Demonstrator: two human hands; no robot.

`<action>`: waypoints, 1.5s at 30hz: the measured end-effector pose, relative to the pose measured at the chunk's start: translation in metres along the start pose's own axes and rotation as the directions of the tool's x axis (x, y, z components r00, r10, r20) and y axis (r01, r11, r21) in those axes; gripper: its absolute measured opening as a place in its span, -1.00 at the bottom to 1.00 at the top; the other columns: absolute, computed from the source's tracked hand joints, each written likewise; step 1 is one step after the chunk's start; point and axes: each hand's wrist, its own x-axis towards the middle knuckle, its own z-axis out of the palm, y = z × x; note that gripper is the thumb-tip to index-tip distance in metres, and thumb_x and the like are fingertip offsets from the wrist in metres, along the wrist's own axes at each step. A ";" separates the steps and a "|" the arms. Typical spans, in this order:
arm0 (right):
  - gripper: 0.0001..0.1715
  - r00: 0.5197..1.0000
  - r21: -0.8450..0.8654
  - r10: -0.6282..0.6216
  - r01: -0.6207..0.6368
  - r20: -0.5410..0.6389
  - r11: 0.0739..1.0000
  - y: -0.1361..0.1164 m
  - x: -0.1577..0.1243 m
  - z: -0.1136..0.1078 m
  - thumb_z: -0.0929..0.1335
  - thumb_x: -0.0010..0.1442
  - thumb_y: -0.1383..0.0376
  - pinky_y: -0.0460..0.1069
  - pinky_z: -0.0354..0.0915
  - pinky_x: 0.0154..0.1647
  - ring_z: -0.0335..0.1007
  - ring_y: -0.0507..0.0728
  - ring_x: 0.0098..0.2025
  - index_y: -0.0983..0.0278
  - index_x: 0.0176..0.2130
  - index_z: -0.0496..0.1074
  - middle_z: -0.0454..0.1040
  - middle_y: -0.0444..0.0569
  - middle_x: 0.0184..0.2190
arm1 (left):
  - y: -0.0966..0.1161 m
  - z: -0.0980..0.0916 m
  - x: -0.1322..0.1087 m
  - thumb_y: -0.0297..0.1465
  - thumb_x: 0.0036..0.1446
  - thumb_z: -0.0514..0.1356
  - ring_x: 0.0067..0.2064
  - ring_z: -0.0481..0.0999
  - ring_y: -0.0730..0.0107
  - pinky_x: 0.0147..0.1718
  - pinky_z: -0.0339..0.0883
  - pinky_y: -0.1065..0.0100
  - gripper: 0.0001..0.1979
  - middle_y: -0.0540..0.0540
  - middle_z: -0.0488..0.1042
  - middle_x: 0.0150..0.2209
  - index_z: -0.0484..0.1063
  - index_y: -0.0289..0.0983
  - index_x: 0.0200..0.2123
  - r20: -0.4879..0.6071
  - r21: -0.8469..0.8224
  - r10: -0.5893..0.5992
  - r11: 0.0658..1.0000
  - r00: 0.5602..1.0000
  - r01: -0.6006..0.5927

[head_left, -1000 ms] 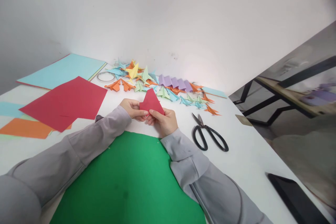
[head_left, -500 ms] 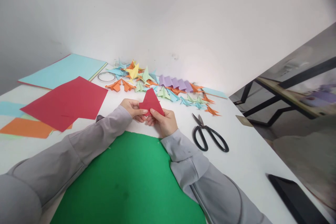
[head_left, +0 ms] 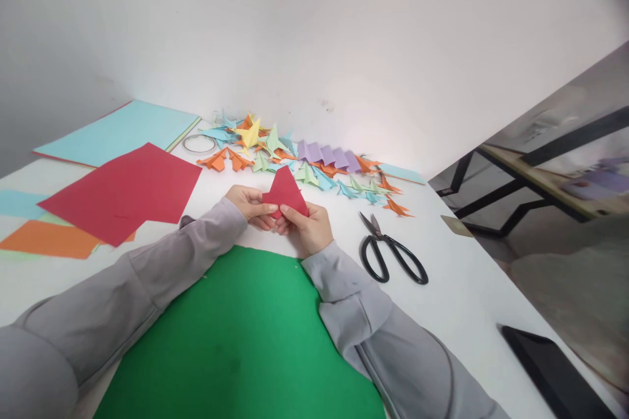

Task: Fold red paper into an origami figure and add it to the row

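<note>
Red fold (head_left: 285, 192) edged right; white table (head_left: 457, 291), scissors (head_left: 391, 253) nearby, white wall (head_left: 314, 33) behind

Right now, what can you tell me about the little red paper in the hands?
The red folded paper is a small, flat, matte triangle with its point tilted up and away. The left hand pinches its lower left corner, the right hand its lower right edge. It is held over the white table, just beyond the green sheet.
</note>
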 end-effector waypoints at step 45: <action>-0.70 1.000 0.054 0.003 -0.003 -0.006 0.999 0.004 0.004 -0.003 0.44 -0.14 0.17 -0.15 0.12 -0.75 0.21 -0.05 -0.75 0.34 -0.65 0.39 0.37 -0.13 -0.78 | -0.004 0.002 -0.007 -0.43 -0.36 0.40 -0.56 0.51 0.39 -0.56 0.45 0.46 -0.78 -0.09 0.50 -0.64 0.49 -0.42 -0.56 0.162 0.098 0.107 0.987 0.981 -0.124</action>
